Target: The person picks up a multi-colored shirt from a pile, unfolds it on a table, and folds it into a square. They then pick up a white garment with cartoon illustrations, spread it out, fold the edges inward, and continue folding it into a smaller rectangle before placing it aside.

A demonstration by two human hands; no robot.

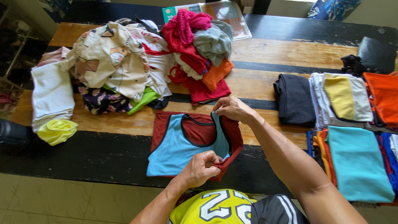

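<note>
A blue and red top [182, 143] lies flat near the middle of the frame, at the near edge of the table [269, 52], right in front of the person. It is spread out smooth, so its edges are easy to line up. The left hand [200, 168] is closed in a pinch on the bottom right edge of the top, where the red side is turned over. The right hand [233, 108] pinches the top right corner by the neck hole. Both hands hold the same side, so that side can lift as one piece. In the upper left of the frame sits a big messy pile [137, 62] of clothes, all mixed up and not folded. To its left is a white stack [52, 93] with a yellow bundle [57, 131] below it. On the right side of the frame are neat folded clothes: a black one [294, 99], a yellow and white one [342, 97], an orange one [383, 97] and a light blue one [358, 164]. They lie apart from the messy pile, so the two do not mix. A paper sheet [226, 14] lies at the top of the frame, partly under the pile.
</note>
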